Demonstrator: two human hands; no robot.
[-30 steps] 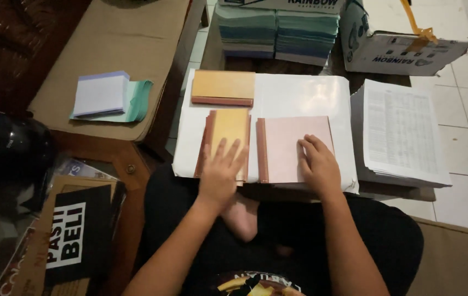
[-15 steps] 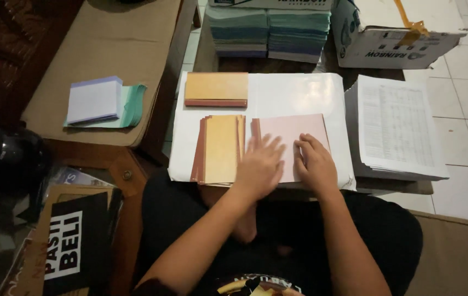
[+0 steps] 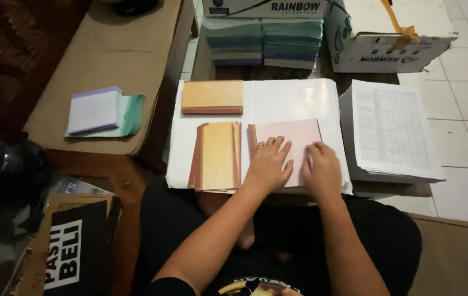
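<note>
Pink sheet (image 3: 294,137) — under both hands' fingers (image 3: 275,147)

Orange-tan booklet stack (image 3: 212,97) at far left of the white sheet (image 3: 294,98). Fanned yellow-and-brown covers (image 3: 217,156) nearer, same sheet. Thick pile of printed table pages (image 3: 390,129) just right of it. Teal and blue paper reams (image 3: 264,41) stacked beyond; white cardboard box (image 3: 382,38) with orange tape at far right. Lilac-edged notepad (image 3: 94,109) on green paper (image 3: 132,115), on a tan cushion (image 3: 108,60) left. Black-and-white printed board (image 3: 69,252) lower left
</note>
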